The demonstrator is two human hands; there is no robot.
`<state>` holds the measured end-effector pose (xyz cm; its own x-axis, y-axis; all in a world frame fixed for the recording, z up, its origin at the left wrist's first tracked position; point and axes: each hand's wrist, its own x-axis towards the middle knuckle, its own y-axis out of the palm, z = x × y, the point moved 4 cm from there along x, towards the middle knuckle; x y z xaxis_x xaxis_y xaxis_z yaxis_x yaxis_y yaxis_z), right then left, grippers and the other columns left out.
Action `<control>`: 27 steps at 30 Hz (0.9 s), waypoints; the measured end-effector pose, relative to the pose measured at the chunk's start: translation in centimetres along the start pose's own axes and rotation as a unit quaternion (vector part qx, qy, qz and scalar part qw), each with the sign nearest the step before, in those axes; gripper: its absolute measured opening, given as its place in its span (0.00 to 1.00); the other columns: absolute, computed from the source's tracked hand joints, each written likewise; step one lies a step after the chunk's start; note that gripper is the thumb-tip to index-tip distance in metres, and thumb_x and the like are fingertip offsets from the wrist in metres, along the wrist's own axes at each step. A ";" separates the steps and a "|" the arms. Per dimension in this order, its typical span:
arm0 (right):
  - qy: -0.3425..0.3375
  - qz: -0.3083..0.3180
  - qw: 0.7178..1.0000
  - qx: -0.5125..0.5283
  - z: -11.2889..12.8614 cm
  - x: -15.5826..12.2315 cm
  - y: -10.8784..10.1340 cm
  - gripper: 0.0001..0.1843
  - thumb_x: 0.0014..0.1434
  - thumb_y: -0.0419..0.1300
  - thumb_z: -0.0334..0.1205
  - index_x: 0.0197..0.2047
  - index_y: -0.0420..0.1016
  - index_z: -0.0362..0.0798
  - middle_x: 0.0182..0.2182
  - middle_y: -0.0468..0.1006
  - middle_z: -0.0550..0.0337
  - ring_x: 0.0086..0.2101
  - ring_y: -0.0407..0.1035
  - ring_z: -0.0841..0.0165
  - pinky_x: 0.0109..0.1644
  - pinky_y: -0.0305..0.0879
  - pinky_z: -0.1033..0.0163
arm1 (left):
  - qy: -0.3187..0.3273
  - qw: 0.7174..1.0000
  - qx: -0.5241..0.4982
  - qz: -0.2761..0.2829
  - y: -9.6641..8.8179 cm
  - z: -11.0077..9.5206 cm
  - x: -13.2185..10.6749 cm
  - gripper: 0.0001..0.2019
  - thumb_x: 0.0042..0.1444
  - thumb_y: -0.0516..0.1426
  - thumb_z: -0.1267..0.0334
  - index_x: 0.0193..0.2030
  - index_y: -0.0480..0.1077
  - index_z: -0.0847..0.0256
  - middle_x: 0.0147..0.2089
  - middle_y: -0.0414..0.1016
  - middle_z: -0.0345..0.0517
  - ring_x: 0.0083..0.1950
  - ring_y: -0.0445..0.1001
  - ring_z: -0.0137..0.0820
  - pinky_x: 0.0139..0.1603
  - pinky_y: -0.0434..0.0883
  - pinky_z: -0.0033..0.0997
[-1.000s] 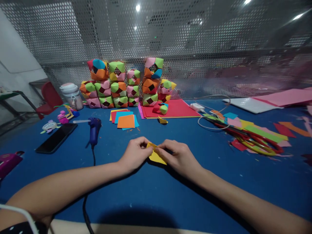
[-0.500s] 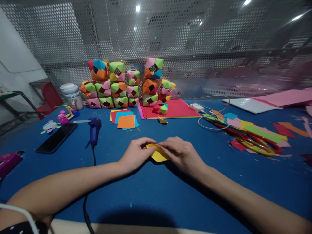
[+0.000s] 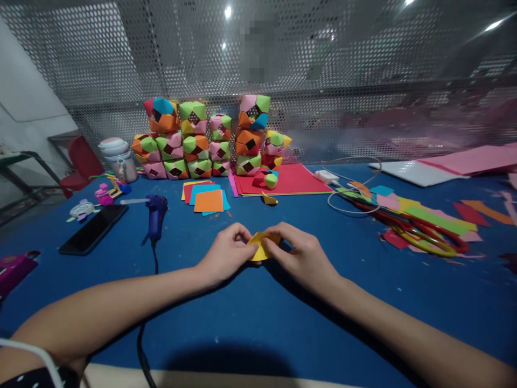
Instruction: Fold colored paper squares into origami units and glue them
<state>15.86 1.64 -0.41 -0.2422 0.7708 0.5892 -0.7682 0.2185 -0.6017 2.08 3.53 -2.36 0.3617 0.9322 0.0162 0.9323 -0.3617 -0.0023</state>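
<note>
Between my two hands is a small folded piece of yellow paper [image 3: 260, 250], just above the blue table [image 3: 242, 323]. My left hand [image 3: 229, 250] pinches its left side, thumb in front and fingers behind. On the right side my right hand [image 3: 304, 252] grips it with thumb and fingers. Parts of the paper are covered by my fingertips. Beyond my hands lies a small folded yellow piece [image 3: 269, 199]. Several square sheets, an orange one [image 3: 209, 201] on top, lie in a loose pile farther left.
Folded-paper cubes [image 3: 196, 148] stand stacked along the back, beside red sheets [image 3: 301, 180]. At left are a blue glue gun [image 3: 155, 218], a phone [image 3: 93, 229] and a lidded cup [image 3: 120, 159]. Scissors [image 3: 428, 237] lie among paper scraps [image 3: 438, 221] at right. A white cable [image 3: 353, 213] loops nearby.
The yellow paper has been lifted and tilted up, and less of its front face shows. My right fingers have shifted over its upper right edge. The other things stay put.
</note>
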 end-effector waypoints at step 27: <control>0.204 0.032 0.946 0.250 -0.9 0.0 0.9 0.13 0.53 0.58 0.46 0.37 0.70 0.46 0.29 0.74 0.59 0.30 0.69 0.69 0.33 0.66 0.64 | 0.013 0.999 0.035 -0.026 -0.1 -0.7 -0.2 0.04 0.49 0.55 0.65 0.30 0.66 0.64 0.28 0.67 0.37 0.29 0.67 0.24 0.31 0.67 0.24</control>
<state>15.71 2.33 -1.46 -0.1273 0.9621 0.2412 -0.9685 -0.0681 -0.2394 1.96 3.36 -1.71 0.3139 0.9485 0.0433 0.9480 -0.3106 -0.0702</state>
